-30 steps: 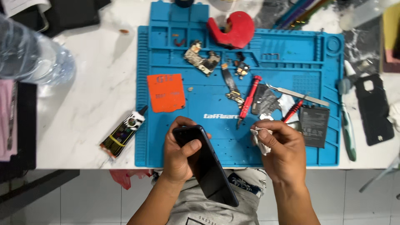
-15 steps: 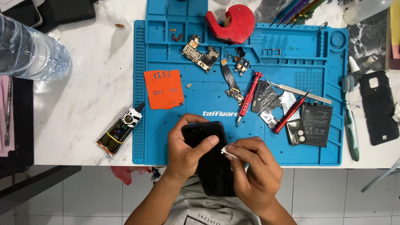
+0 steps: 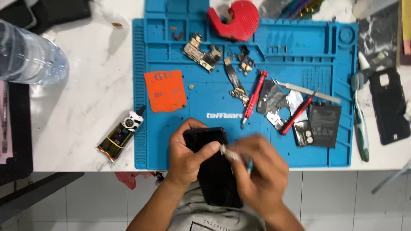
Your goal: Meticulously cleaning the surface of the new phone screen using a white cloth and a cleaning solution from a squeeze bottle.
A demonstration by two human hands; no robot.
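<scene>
My left hand grips a black phone by its left edge, holding it over the near edge of the blue work mat. My right hand is blurred with motion; it pinches a small whitish scrap against the phone's right side. The phone's lower end hangs past the table edge above my lap.
On the mat lie an orange card, two red screwdrivers, a circuit board, a flex cable, metal shields, a battery, tweezers and a red tape dispenser. A glue tube, water bottle, toothbrush and black case lie around it.
My right hand moved left from beside the screwdrivers onto the phone and now rubs its edge. The phone turned more upright in my left hand. The camera view shifted slightly.
</scene>
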